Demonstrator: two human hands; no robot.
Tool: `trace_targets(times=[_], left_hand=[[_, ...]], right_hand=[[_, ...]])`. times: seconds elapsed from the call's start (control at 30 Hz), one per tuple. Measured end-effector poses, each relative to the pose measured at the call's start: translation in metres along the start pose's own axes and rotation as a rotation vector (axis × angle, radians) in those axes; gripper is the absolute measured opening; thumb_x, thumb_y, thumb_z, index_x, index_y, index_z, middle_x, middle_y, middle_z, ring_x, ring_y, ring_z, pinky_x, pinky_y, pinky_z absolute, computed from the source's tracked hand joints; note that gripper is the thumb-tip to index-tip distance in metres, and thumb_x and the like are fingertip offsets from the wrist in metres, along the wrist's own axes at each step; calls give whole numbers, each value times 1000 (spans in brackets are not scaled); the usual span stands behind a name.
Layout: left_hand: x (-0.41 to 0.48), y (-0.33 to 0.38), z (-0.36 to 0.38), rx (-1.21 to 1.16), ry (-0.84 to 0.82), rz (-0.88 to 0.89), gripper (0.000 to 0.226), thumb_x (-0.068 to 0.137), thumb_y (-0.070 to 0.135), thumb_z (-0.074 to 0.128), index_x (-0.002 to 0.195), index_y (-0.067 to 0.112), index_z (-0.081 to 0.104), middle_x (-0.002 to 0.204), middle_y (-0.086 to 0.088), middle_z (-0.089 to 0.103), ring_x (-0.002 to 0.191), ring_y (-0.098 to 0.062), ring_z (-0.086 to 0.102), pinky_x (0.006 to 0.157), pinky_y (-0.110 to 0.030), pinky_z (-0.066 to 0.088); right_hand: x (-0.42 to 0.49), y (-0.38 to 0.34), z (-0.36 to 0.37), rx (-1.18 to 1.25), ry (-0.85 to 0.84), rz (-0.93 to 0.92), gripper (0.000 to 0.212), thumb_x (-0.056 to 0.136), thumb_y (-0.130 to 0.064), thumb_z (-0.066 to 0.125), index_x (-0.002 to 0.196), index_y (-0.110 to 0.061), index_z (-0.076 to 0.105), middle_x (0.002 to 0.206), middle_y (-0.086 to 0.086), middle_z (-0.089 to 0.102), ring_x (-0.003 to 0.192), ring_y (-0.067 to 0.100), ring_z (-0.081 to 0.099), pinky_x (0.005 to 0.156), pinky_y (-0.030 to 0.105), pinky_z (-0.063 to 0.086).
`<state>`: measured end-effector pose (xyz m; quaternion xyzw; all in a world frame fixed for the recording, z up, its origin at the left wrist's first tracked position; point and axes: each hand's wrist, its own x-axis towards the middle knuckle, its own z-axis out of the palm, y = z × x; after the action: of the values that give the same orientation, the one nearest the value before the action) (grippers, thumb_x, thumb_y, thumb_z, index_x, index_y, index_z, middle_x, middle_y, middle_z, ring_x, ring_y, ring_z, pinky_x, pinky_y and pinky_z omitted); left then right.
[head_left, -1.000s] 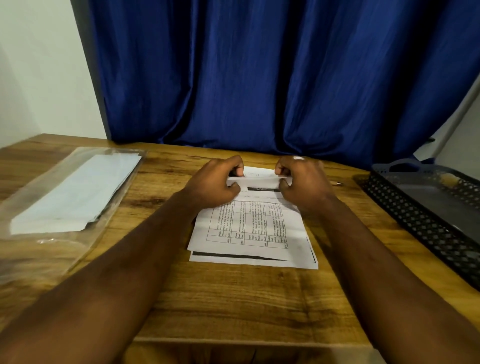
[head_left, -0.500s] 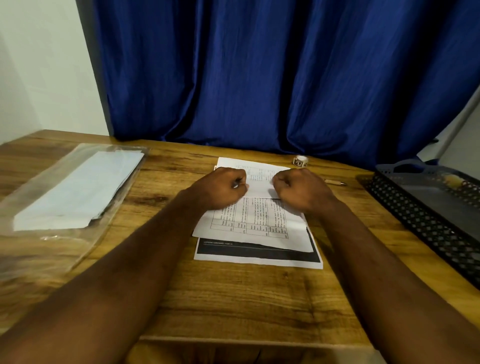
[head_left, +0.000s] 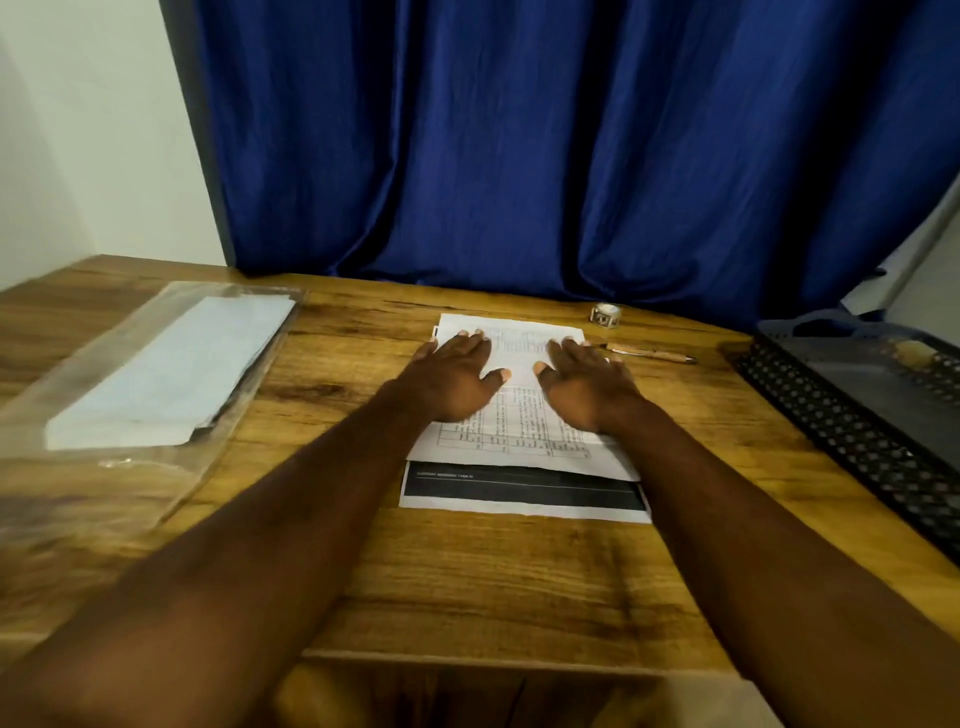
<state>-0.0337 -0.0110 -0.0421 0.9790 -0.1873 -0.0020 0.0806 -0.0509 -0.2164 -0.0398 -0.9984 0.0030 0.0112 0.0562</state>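
We flatten the printed sheet (head_left: 519, 415) with both palms.
It lies on the dark-banded page (head_left: 519, 491), back from that page's near edge; left hand (head_left: 452, 379) and right hand (head_left: 584, 387) press it, fingers straight, close together, thumbs out. We should sweep outward evenly.
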Motion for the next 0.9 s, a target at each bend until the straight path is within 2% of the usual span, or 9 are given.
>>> trace_targets(times=[0.1,0.27,0.33,0.4,0.5,0.57,0.67,0.8,0.9], left_hand=[[-3,1,0,-25,23,-14,74,106,64,18,167,22,8,174,4,0,160,-14,-2,129,-44,0],[-21,6,-9,-241,238,-72,79,102,61,48,165,25,18,172,-2,21,157,-25,21,126,-47,21],[-27,7,-18,-201,376,-119,79,99,64,49,163,26,21,168,-6,30,152,-29,29,120,-51,28],[-31,-3,-32,-67,480,-287,81,95,72,47,157,24,30,160,-10,42,145,-35,40,114,-56,35],[-45,-28,-56,55,329,-649,103,82,88,41,159,21,26,165,-18,33,150,-46,29,117,-72,20],[-58,-47,-64,90,212,-741,110,82,90,38,163,17,20,170,-20,21,155,-49,15,116,-77,2],[-78,-75,-70,51,131,-808,101,84,83,46,162,20,29,169,-20,23,154,-53,10,112,-81,-8],[-88,-101,-60,-45,1,-864,96,80,82,55,151,19,49,161,-19,40,149,-49,29,117,-76,11],[-89,-101,-53,-75,54,-832,93,81,83,54,147,18,51,154,-15,49,143,-43,39,114,-62,31]], right_hand=[[2,2,0,12,27,8,68,109,-60,15,170,-30,9,178,-4,1,164,21,0,131,53,4],[-10,4,3,141,274,-21,59,106,-54,40,156,-23,45,165,3,41,154,26,32,123,56,25],[-15,4,2,169,359,-59,58,103,-54,47,153,-25,51,163,2,43,152,25,33,122,58,28],[-18,1,1,179,380,-94,57,102,-54,50,152,-26,52,164,1,41,153,25,32,122,58,29],[-20,-2,-1,146,390,-134,53,102,-52,54,147,-25,56,161,1,45,151,25,36,120,55,31],[-21,-6,-5,114,411,-171,51,101,-50,57,145,-24,58,157,1,49,147,25,40,117,52,32],[-21,-20,-12,84,397,-240,51,101,-50,58,145,-24,58,156,1,50,146,24,41,117,51,31],[-20,-46,-18,88,310,-277,52,101,-52,59,147,-28,54,162,-2,45,150,24,37,123,52,27],[-18,-66,-22,142,294,-312,50,101,-52,60,144,-29,56,159,-4,47,150,22,36,122,51,26]])
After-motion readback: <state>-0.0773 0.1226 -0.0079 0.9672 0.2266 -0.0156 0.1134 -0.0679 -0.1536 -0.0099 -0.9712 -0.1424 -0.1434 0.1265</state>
